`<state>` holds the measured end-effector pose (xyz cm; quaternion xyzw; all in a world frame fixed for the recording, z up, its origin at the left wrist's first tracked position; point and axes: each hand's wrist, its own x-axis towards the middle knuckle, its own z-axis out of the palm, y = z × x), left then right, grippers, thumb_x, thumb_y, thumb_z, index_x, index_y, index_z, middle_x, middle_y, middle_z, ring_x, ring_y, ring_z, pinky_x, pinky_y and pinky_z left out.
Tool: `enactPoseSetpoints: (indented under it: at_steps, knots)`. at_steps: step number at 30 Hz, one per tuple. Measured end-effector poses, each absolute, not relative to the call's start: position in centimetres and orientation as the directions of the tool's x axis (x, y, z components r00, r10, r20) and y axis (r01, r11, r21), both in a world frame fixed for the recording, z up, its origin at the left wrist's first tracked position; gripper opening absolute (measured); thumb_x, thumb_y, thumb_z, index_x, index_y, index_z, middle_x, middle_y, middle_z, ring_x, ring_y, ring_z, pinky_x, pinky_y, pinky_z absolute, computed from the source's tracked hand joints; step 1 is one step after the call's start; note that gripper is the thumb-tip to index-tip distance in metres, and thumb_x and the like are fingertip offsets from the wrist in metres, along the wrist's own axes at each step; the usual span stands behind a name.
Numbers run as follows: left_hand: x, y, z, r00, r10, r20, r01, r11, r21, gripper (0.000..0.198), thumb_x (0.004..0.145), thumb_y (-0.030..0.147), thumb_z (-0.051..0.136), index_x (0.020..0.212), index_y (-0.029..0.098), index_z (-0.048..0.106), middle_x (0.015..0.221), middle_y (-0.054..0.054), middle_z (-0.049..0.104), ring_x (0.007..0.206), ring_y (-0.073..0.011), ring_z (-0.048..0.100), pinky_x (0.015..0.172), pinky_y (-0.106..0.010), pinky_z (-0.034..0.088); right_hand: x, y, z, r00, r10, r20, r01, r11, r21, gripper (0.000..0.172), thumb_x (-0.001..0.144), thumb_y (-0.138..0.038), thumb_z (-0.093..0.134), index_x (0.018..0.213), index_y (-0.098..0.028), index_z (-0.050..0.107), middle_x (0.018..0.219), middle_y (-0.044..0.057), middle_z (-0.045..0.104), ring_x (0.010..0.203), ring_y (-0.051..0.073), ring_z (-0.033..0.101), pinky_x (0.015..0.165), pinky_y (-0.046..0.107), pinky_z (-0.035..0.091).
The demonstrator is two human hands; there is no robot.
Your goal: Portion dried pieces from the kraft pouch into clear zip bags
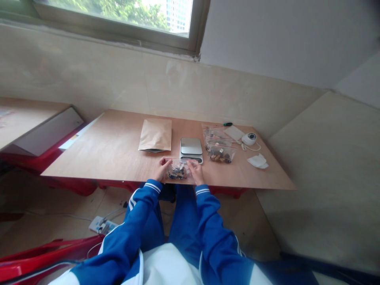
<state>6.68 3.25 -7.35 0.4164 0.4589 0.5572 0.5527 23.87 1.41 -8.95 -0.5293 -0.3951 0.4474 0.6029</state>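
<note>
The left hand [162, 168] and the right hand [195, 171] pinch the two ends of a small clear zip bag [178, 171], fingers closed on its edges as far as this distant view shows. The bag holds dark pieces and lies flat at the near edge of the counter [118, 150], just in front of the silver scale [191, 149]. Its long axis runs left to right between the hands, and the red-lined zip edge seems to face away from the person.
</note>
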Motion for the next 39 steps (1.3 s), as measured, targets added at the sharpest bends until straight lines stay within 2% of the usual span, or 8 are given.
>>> enactPoseSetpoints:
  at_steps: [4, 8, 14, 18, 23, 26, 34, 39]
  knots:
    - [6.9, 3.1, -7.1, -0.010, 0.999, -0.035, -0.259, 0.031, 0.965, 0.029, 0.064, 0.043, 0.074, 0.075, 0.018, 0.064, 0.070, 0.000, 0.064, 0.070, -0.0144, 0.059, 0.068, -0.026, 0.047, 24.0, 1.0, -9.0, 0.299, 0.954, -0.006, -0.114, 0.030, -0.993, 0.044, 0.063, -0.054, 0.069, 0.085, -0.016, 0.063, 0.063, -0.001, 0.063, 0.052, 0.010, 0.055, 0.046, 0.020, 0.042]
    - [6.9, 3.3, -7.5, 0.042, 0.998, -0.043, -0.257, 0.053, 0.965, 0.036, 0.063, 0.040, 0.076, 0.089, 0.017, 0.068, 0.079, -0.004, 0.068, 0.075, -0.0166, 0.062, 0.070, -0.028, 0.048, 24.2, 0.5, -8.9, 0.289, 0.957, -0.023, -0.125, 0.014, -0.992, 0.043, 0.066, -0.056, 0.068, 0.086, -0.018, 0.062, 0.057, -0.004, 0.057, 0.042, 0.007, 0.044, 0.036, 0.017, 0.032]
    - [6.8, 3.4, -8.2, 0.067, 0.996, -0.064, -0.248, 0.079, 0.966, 0.033, 0.061, 0.041, 0.077, 0.079, 0.014, 0.069, 0.074, -0.006, 0.069, 0.070, -0.0180, 0.063, 0.064, -0.029, 0.048, 24.1, 0.4, -8.8, 0.259, 0.966, -0.018, -0.123, 0.014, -0.992, 0.041, 0.068, -0.056, 0.067, 0.084, -0.019, 0.060, 0.055, -0.006, 0.053, 0.039, 0.006, 0.040, 0.034, 0.016, 0.029]
    - [6.8, 3.4, -8.3, 0.053, 0.997, -0.058, -0.249, 0.070, 0.966, 0.030, 0.061, 0.040, 0.078, 0.075, 0.015, 0.068, 0.071, -0.004, 0.068, 0.067, -0.0163, 0.063, 0.064, -0.028, 0.048, 24.4, 0.6, -8.5, 0.242, 0.970, -0.012, -0.101, 0.013, -0.995, 0.038, 0.067, -0.052, 0.069, 0.082, -0.018, 0.062, 0.061, -0.003, 0.060, 0.047, 0.008, 0.050, 0.041, 0.017, 0.037]
    - [6.9, 3.4, -8.4, 0.044, 0.998, -0.045, -0.234, 0.054, 0.971, 0.027, 0.062, 0.039, 0.077, 0.073, 0.017, 0.066, 0.069, -0.004, 0.067, 0.067, -0.0163, 0.062, 0.064, -0.028, 0.049, 24.2, 1.0, -8.8, 0.230, 0.973, 0.002, -0.090, 0.023, -0.996, 0.038, 0.066, -0.047, 0.071, 0.088, -0.016, 0.065, 0.077, 0.003, 0.068, 0.065, 0.014, 0.062, 0.058, 0.023, 0.049]
    - [6.9, 3.2, -8.4, 0.057, 0.998, -0.033, -0.226, 0.045, 0.973, 0.028, 0.064, 0.041, 0.075, 0.075, 0.017, 0.065, 0.068, -0.002, 0.066, 0.067, -0.0158, 0.062, 0.063, -0.027, 0.048, 24.0, 1.0, -9.0, 0.236, 0.971, 0.031, -0.071, 0.049, -0.996, 0.036, 0.067, -0.046, 0.070, 0.086, -0.016, 0.067, 0.081, 0.004, 0.069, 0.074, 0.016, 0.064, 0.067, 0.026, 0.051]
    - [7.0, 2.9, -7.7, 0.107, 0.994, 0.015, -0.171, 0.004, 0.985, 0.031, 0.064, 0.039, 0.076, 0.086, 0.019, 0.068, 0.084, -0.004, 0.070, 0.080, -0.0191, 0.064, 0.075, -0.030, 0.050, 24.3, 0.7, -8.7, 0.225, 0.971, 0.075, -0.048, 0.088, -0.995, 0.025, 0.069, -0.043, 0.069, 0.078, -0.019, 0.067, 0.075, 0.000, 0.067, 0.069, 0.014, 0.061, 0.065, 0.025, 0.049]
    - [7.0, 3.2, -7.9, 0.115, 0.993, 0.006, -0.143, 0.011, 0.990, 0.027, 0.062, 0.038, 0.077, 0.078, 0.017, 0.070, 0.077, -0.005, 0.070, 0.076, -0.0206, 0.065, 0.074, -0.033, 0.050, 24.3, 0.6, -8.3, 0.189, 0.978, 0.085, -0.040, 0.094, -0.995, 0.025, 0.070, -0.042, 0.068, 0.078, -0.018, 0.067, 0.077, 0.001, 0.067, 0.071, 0.015, 0.062, 0.068, 0.026, 0.049]
